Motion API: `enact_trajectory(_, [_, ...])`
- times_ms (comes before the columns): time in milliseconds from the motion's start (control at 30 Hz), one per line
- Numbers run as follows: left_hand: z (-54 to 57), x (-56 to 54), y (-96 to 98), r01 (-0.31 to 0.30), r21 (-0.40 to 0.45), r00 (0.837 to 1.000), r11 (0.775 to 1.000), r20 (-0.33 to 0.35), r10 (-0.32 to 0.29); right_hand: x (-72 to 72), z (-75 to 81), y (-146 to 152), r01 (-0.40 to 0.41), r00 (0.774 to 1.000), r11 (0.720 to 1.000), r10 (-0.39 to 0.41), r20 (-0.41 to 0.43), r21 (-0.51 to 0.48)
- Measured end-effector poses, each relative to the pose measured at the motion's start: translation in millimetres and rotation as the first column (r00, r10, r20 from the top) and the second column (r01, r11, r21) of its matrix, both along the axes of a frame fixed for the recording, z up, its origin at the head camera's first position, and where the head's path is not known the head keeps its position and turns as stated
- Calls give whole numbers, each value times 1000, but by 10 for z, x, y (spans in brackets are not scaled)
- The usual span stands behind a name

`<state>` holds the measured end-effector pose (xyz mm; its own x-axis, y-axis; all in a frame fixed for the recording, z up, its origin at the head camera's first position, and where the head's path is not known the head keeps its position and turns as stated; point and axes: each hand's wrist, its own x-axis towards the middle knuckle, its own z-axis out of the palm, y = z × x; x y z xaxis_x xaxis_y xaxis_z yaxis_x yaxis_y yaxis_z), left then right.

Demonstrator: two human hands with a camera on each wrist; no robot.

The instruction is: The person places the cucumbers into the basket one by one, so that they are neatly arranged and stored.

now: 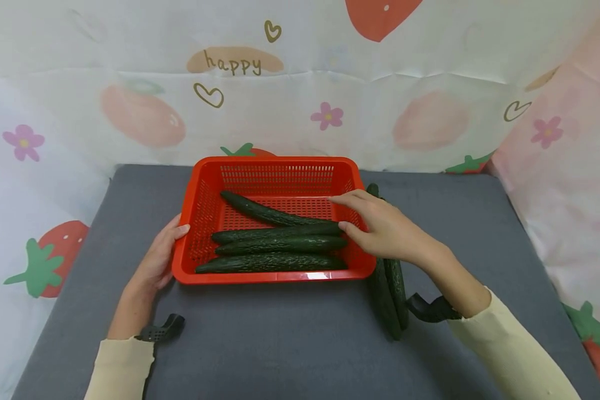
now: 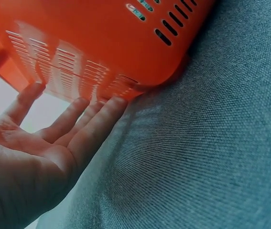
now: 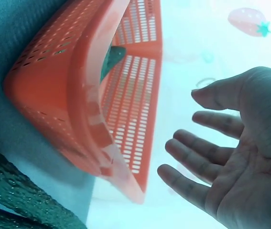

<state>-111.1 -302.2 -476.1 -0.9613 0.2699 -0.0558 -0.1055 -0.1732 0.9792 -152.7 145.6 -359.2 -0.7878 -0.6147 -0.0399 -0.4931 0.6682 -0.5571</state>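
Observation:
A red plastic basket [image 1: 280, 276] with slotted walls stands on the grey cloth. Several dark green cucumbers lie in it: three side by side near the front, with another cucumber [image 1: 252, 209] slanting behind them. My left hand [image 1: 161, 253] grips the basket's left side, thumb over the rim and fingers against the outer wall in the left wrist view. Over the right rim hovers my right hand [image 1: 380, 225], fingers spread and loosely bent, holding nothing; the right wrist view shows its palm bare. Beside the basket on the right lie two cucumbers [image 1: 384, 300], partly hidden under the right hand and forearm.
Grey cloth [image 1: 280, 344] covers the table. Behind and along both sides hangs a white curtain [image 1: 290, 111] printed with strawberries, flowers and hearts. Each wrist carries a black strap [image 1: 432, 308].

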Motion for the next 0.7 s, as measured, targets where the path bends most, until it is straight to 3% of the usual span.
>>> enact_trajectory(433, [-22,-18,5,8,-2,999,1000,-34,-9,6,-96,237,56,998,992,-56,3,-109])
enact_trajectory(700, [-30,-3,-18,18,-5,999,1000,-34,-18,33,-184,315,87,996,988,-87,9,-129])
